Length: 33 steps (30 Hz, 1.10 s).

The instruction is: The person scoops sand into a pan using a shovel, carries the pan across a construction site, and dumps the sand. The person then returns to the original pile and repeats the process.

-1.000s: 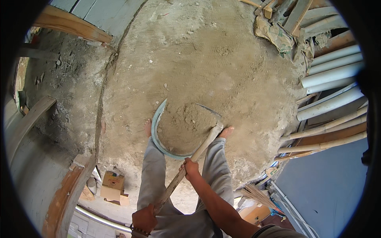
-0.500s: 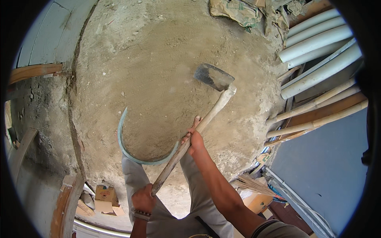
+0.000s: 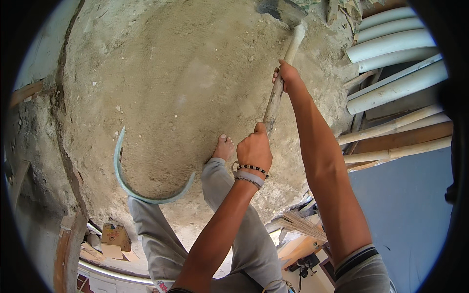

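Observation:
Both my hands grip the wooden handle of a hoe (image 3: 276, 93). My left hand (image 3: 254, 151), with bracelets at the wrist, is closed round the handle's lower end. Farther up the shaft, my right hand (image 3: 286, 77) wraps it not far below the head. The wide metal blade (image 3: 289, 10) lies at the far top of the view, over or against the sandy ground (image 3: 161, 63); whether it touches I cannot tell. A curved greenish strip (image 3: 142, 198) shows in front of my legs, its ends pointing away from me.
White pipes (image 3: 391, 44) and bamboo poles (image 3: 386, 129) lie along the right, beside a blue-grey panel (image 3: 400, 205). My bare foot (image 3: 223, 147) stands on the dirt. A cardboard box (image 3: 116, 237) sits at the lower left. Torn paper (image 3: 349, 12) is at the far right.
The hoe has swung away from me, its blade going from mid-view to the far top edge. Both hands have moved forward and right, still on the handle. My view has also shifted.

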Available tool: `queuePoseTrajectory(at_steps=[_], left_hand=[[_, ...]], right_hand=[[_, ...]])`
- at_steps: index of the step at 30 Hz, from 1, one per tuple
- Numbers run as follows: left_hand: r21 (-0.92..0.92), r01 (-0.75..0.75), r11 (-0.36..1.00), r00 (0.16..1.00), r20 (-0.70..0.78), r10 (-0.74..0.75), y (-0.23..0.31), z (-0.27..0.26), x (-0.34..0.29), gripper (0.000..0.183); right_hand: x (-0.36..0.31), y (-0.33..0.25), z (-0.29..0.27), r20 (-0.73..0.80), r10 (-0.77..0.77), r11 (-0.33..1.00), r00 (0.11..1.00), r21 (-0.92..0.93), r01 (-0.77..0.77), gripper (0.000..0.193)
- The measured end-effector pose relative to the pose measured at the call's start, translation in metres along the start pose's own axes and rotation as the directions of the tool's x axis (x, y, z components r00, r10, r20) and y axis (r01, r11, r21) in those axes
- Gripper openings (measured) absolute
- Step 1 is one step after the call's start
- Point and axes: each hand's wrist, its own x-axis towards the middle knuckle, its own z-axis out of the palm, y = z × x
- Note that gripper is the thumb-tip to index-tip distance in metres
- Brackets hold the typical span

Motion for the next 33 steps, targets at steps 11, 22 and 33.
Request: queuePoseTrajectory(at_steps=[11,22,33], left_hand=[[0.047,0.018,0.999,0.962,0.273,-0.03,-0.123,-0.097,-0.149,0.029],[0.282,0.033,0.959,0.894,0.421,-0.155,-0.249,-0.265,-0.312,0.02],[0.298,0.204,0.933,0.828,0.456,-0.326,-0.304,-0.277,-0.386,0.029]], right_hand=[[-0.081,0.135,0.036,0.156,0.11,0.865,0.982,0.471,-0.172,0.019],[-0.286,0.316,0.193,0.076,0.524,0.703,0.848,0.523,-0.482,0.022],[-0.361,0.359,0.237,-0.116,0.38,0.873,0.918,0.373,-0.314,0.016]])
